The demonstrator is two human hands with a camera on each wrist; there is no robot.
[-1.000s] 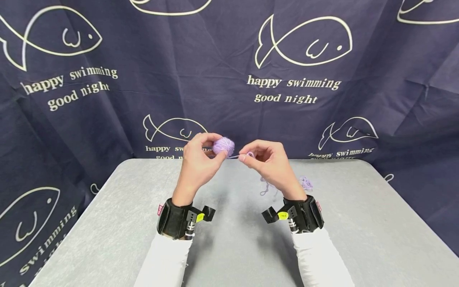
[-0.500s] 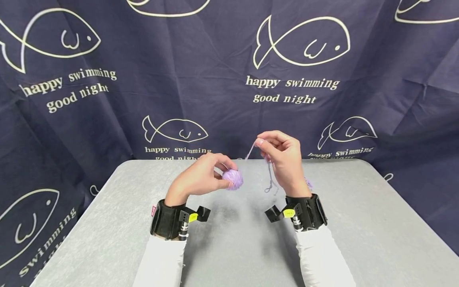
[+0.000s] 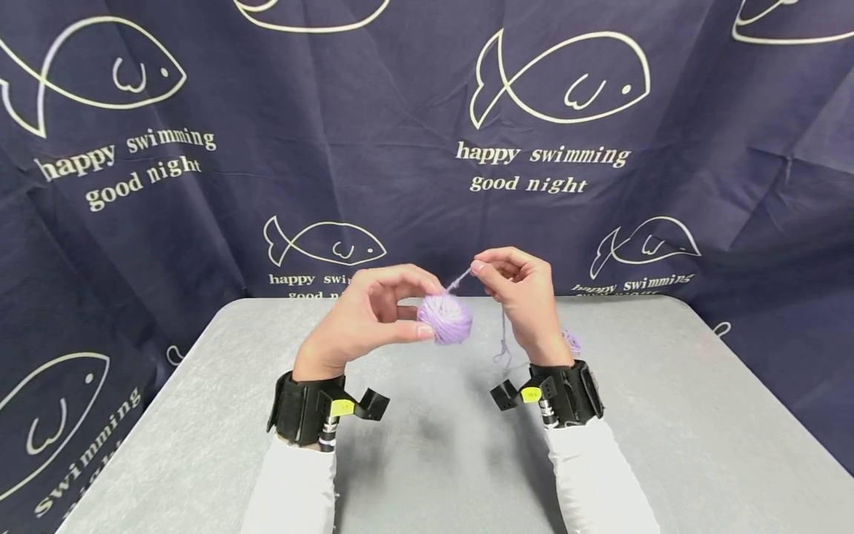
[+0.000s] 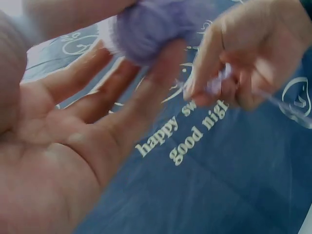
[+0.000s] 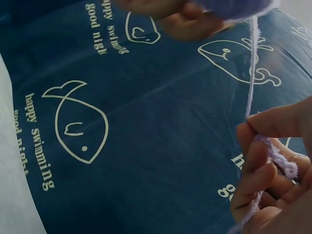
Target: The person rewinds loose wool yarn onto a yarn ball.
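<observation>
My left hand [image 3: 373, 315] holds a small ball of lilac yarn [image 3: 445, 318] between thumb and fingertips, above the grey table [image 3: 200, 430]. In the left wrist view the ball [image 4: 146, 29] sits at my fingertips. My right hand [image 3: 517, 285] pinches the yarn strand [image 3: 459, 280] that runs up from the ball. In the right wrist view the strand [image 5: 252, 73] stretches taut from the ball to my pinched fingers [image 5: 263, 131]. Loose yarn hangs down from the right hand [image 3: 502, 345] toward the table.
A small heap of lilac yarn [image 3: 571, 340] lies on the table behind my right wrist. A dark blue cloth with white fish and lettering [image 3: 534, 163] hangs behind the table. Both wrists wear black camera cuffs [image 3: 303, 408].
The left hand lowered the ball, then raised it a little and turned it toward me. The right hand rose with the strand and now pinches it just above the ball.
</observation>
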